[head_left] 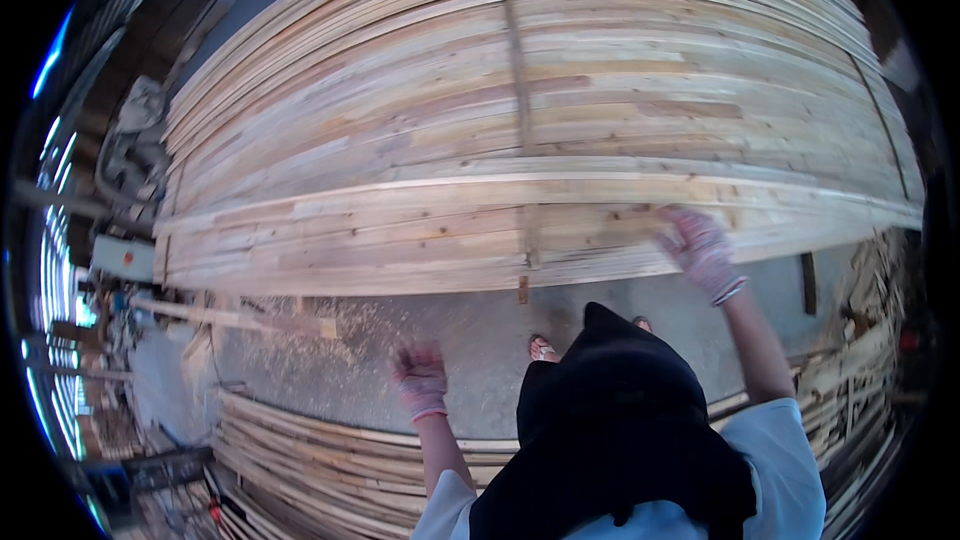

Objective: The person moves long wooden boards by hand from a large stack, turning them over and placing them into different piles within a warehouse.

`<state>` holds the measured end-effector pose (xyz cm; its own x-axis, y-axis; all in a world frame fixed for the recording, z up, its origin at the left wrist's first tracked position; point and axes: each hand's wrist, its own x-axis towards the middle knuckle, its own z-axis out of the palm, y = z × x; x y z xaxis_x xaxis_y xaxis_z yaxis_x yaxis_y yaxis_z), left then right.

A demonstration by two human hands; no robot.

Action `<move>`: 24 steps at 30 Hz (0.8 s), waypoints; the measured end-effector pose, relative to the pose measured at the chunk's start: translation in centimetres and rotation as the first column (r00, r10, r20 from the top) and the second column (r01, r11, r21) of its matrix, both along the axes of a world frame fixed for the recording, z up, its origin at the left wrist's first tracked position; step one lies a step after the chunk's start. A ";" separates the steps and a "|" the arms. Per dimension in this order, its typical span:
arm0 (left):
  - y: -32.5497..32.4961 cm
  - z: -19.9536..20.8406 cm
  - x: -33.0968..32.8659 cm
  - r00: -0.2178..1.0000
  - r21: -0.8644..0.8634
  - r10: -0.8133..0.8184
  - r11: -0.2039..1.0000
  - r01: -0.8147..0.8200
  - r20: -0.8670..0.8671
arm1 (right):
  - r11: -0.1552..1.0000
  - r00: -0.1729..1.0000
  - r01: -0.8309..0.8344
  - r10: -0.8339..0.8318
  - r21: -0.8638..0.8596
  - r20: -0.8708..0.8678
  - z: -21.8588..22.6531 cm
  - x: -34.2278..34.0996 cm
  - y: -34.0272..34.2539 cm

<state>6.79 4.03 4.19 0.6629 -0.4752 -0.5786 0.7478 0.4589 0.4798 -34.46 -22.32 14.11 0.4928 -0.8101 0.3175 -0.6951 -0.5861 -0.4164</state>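
Observation:
A wide stack of pale wooden boards (400, 130) lies across the view in front of me. One long board (430, 185) runs along the stack's near part, left to right. My right hand (703, 252), in a red-and-white knit glove, is over the near edge of the stack, fingers and thumb apart with nothing in them; whether it touches the wood I cannot tell. Lower left, my left hand (420, 380), gloved alike, hangs over the floor, apart from the boards. Motion smears its fingers.
Behind my left hand, sawdust (370, 335) lies on the concrete floor (465, 325). More long boards (330, 450) are piled at the lower left, and wood strips (860, 370) at the right. A pale box (122, 258) stands left of the stack.

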 end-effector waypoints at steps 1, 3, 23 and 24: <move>1.3 -1.7 -0.5 0.999 -0.024 -0.030 0.999 0.030 -0.028 | 1.000 1.000 -0.003 0.004 -0.021 0.022 0.5 -1.3 -2.0; 2.3 -3.5 -2.6 0.993 -0.027 -0.016 1.000 0.013 -0.116 | 0.998 0.997 0.060 -0.061 -0.024 -0.043 -0.4 -4.7 -6.3; -0.8 -1.3 -14.8 0.926 0.173 0.073 0.985 -0.008 -0.371 | 0.702 0.959 0.090 0.130 0.707 -0.251 3.6 -3.1 -16.7; -0.6 -1.0 -14.6 0.925 0.195 0.079 0.981 -0.006 -0.372 | 0.704 0.943 0.137 0.123 0.697 -0.310 4.4 -2.4 -16.1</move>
<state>-7.82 3.41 3.21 0.3954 -0.3105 -0.8644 0.8715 0.4241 0.2462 -36.85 -38.44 18.55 0.4502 -0.7321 -0.5113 -0.8621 -0.2071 -0.4626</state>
